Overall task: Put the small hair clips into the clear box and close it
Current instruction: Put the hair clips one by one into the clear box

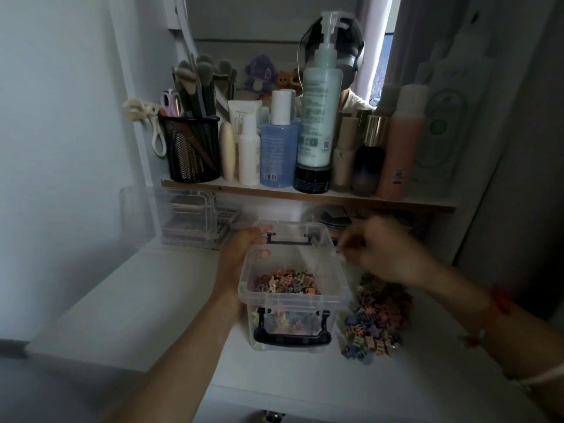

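Observation:
A clear box [305, 300] with black latches stands open on the white desk, its lid [293, 232] tipped up at the back. Small colourful hair clips [287, 283] lie in its bottom. My left hand [241, 248] grips the box's left wall, fingers over the rim. A pile of loose hair clips [377, 319] lies on the desk to the right of the box. My right hand [384, 251] is blurred, just right of the box's rim and above the pile; whether it holds clips is unclear.
A shelf [305, 193] behind holds bottles, a pump bottle [320, 117] and a black mesh cup of brushes [192, 148]. A clear organiser [180, 218] sits at the back left under the shelf. White desk surface [137, 300] stretches to the left.

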Motion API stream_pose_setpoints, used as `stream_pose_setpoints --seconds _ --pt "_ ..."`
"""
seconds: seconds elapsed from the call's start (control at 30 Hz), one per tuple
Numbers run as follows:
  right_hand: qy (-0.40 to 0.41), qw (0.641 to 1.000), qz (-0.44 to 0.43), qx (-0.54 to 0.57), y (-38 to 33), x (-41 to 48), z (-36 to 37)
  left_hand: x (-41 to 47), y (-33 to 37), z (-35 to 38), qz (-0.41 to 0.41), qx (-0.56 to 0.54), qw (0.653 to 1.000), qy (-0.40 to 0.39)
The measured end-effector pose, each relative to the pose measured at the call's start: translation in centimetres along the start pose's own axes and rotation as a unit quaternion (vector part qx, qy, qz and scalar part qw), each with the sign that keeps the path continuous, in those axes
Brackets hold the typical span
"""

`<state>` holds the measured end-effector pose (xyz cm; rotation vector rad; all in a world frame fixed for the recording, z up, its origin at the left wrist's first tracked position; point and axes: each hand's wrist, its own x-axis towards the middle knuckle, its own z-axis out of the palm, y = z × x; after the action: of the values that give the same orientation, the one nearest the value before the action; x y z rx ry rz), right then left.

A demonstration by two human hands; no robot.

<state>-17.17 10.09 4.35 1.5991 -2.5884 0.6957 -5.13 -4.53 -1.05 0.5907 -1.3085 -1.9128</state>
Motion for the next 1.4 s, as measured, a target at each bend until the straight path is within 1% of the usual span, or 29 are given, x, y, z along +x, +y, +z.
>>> stream_pose_setpoints --seconds 0.03,0.07,0.1,0.13,0.2,0.27,0.3,0.33,0.37,0.4,0.43,0.47,0.57,0.63,0.7,0.73,0.8,0.83,0.87,0.9,0.93,1.0,1.03,1.07,1.13,1.2,1.24,1.3,1.4 --pt "0.045 0.995 0.007 0.084 -0.3 0.4 -0.5 0.0 0.0 0.0 0.001 0.001 1.0 0.0" --pt "0.069 0.984 0.0 0.163 -0.8 0.6 -1.1 -0.1 0.0 0.0 0.002 0.0 1.0 0.001" --pt "0.075 0.973 -0.016 0.218 -1.3 0.7 -1.5 -0.1 0.0 0.1 0.002 -0.002 1.0 0.002" --pt "0.071 0.966 -0.034 0.248 -1.8 0.7 -1.7 -0.2 0.1 0.2 0.0 -0.003 1.0 0.005" --pt "0.062 0.963 -0.052 0.257 -1.9 0.7 -1.8 -0.3 0.1 0.2 -0.006 -0.005 1.0 0.01" --pt "0.057 0.975 -0.031 0.211 -1.1 0.8 -1.6 -0.3 0.2 0.2 -0.008 0.001 1.0 0.016" --pt "0.031 0.988 -0.016 0.152 -0.5 0.7 -1.4 -0.3 0.1 0.1 -0.007 0.007 1.0 0.017" --pt "-0.014 0.997 -0.005 0.074 0.0 0.6 -1.1 -0.2 0.1 0.1 -0.009 0.011 1.0 0.018" --pt "-0.066 0.998 0.002 -0.001 0.7 0.4 -0.6 -0.2 0.1 0.1 -0.009 0.012 1.0 0.018" --pt "-0.111 0.992 0.005 -0.061 1.2 0.1 0.0 -0.3 0.1 0.1 -0.01 0.012 1.0 0.018" --pt "-0.137 0.985 0.009 -0.103 1.5 -0.2 0.5 -0.3 0.1 0.1 -0.01 0.013 1.0 0.016" --pt "-0.147 0.982 0.014 -0.121 1.6 -0.5 1.0 -0.3 0.1 0.2 -0.01 0.014 1.0 0.015" --pt "-0.135 0.984 0.027 -0.111 1.7 -0.6 1.6 -0.4 0.2 0.2 -0.012 0.017 1.0 0.021" --pt "-0.103 0.991 0.037 -0.081 1.7 -0.1 1.5 -0.4 0.3 0.2 -0.013 0.016 1.0 0.02" --pt "-0.017 0.999 0.048 -0.004 1.0 0.6 0.6 -0.4 0.3 0.2 -0.011 0.021 1.0 0.017" --pt "0.03 0.996 0.046 0.068 0.4 0.8 -0.1 -0.4 0.3 0.2 -0.009 0.022 1.0 0.016" --pt "0.092 0.968 0.009 0.234 -1.3 1.0 -1.5 -0.4 0.1 0.1 -0.006 0.021 1.0 0.017" --pt "0.094 0.953 -0.015 0.289 -2.0 0.9 -2.0 -0.4 0.0 0.0 -0.003 0.02 1.0 0.021" --pt "0.077 0.945 -0.034 0.315 -2.6 0.9 -2.2 -0.4 -0.1 0.1 -0.005 0.02 0.999 0.027" --pt "0.052 0.946 -0.046 0.317 -3.0 0.9 -2.3 -0.3 -0.2 0.1 -0.002 0.024 0.999 0.032" --pt "0.033 0.951 -0.048 0.305 -3.1 0.9 -2.1 -0.4 -0.1 0.1 -0.002 0.026 0.999 0.033" --pt "0.03 0.969 -0.031 0.245 -2.2 1.0 -1.6 -0.4 0.0 0.2 0.006 0.025 0.999 0.027" --pt "0.024 0.982 -0.02 0.188 -1.6 1.0 -1.4 -0.4 0.0 0.2 0.01 0.026 0.999 0.023" --pt "-0.001 0.993 -0.01 0.12 -0.9 0.8 -1.2 -0.5 0.1 0.2 0.009 0.025 0.999 0.022" --pt "-0.099 0.995 0.008 0.008 0.3 0.3 -0.6 -0.4 0.1 0.1 0.005 0.024 0.999 0.024" --pt "-0.189 0.98 0.021 -0.054 0.9 -0.3 0.0 -0.4 0.1 0.1 0.002 0.023 0.999 0.025" --pt "-0.206 0.976 0.026 -0.071 0.9 -0.6 0.3 -0.4 0.0 0.1 -0.001 0.023 0.999 0.026" --pt "-0.205 0.975 0.024 -0.085 1.0 -0.8 0.6 -0.4 0.0 0.1 -0.005 0.021 0.999 0.028" --pt "-0.194 0.979 0.023 -0.064 1.0 -0.4 0.8 -0.4 0.0 0.1 -0.003 0.022 0.999 0.025"
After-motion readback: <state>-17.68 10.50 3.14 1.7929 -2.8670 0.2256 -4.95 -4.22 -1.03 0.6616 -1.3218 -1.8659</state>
